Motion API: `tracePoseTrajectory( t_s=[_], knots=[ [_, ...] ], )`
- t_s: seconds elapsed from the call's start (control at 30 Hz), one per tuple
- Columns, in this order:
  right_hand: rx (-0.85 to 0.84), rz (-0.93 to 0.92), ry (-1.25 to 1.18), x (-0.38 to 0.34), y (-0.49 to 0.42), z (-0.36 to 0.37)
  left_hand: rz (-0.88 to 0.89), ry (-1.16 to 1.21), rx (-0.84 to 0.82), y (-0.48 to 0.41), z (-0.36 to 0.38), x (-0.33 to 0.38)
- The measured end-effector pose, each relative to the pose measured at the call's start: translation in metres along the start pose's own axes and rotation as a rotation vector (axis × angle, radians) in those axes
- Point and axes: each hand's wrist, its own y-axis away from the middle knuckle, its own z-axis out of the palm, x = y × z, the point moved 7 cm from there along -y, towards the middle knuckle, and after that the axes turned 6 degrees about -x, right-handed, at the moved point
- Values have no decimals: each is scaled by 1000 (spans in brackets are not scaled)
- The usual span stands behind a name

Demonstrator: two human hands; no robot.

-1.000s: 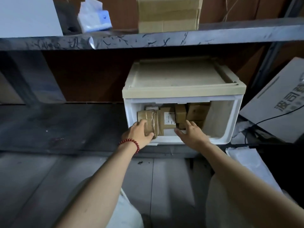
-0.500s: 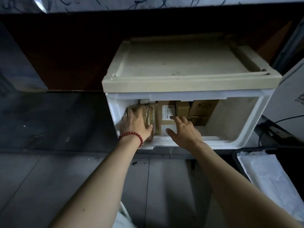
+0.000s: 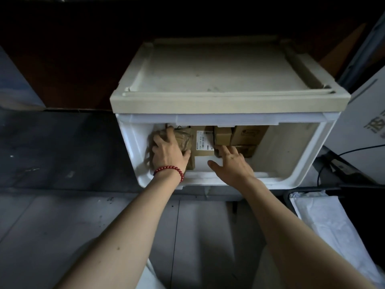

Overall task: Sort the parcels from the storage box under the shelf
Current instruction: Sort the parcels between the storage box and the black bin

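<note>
The white storage box [image 3: 281, 147], topped by a beige lid [image 3: 218, 80], sits in the centre of the frame with its open front facing the camera, and the parcels are packed against its back wall. At the left of the opening, the left hand [image 3: 168, 151], with a red bead bracelet [image 3: 169, 170] on its wrist, grips a brown tape-wrapped parcel [image 3: 184, 139], fingers curled over its top and thumb pressed to its right side. Just right of it stands a flat parcel with a white shipping label [image 3: 203, 140], then a small cardboard box [image 3: 223, 135] and a larger cardboard box [image 3: 250, 134]. The right hand [image 3: 231, 161] reaches in with fingers straight and thumb spread, holding nothing, its fingertips at a low brown parcel [image 3: 248, 150] under those boxes. A white printed carton [image 3: 364, 122] leans at the right edge, a black cable [image 3: 343, 152] below it.
</note>
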Motion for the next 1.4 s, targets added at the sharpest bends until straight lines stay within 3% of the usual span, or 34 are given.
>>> tracePoseTrajectory(
  t_s=[0.13,0.3,0.5,0.67,0.83,1.07,1.4],
  knots=[
    [11,-3,11,0,8,-3,99,27,72,10,-4,13],
    [40,47,-124,10,18,-10,207,446,146,44,-19,24],
    [33,99,-355,23,31,-14,152,759,28,72,-33,11],
    [-224,152,-415,16,44,3,106,928,-14,90,-45,4],
    [-533,252,-1033,2,67,25,142,908,-54,101,-52,-3],
    [-499,298,-1078,5,74,25,143,805,-161,106,-38,-17],
    [-254,152,-1057,6,67,3,105,877,-199,96,-31,-28]
  ],
)
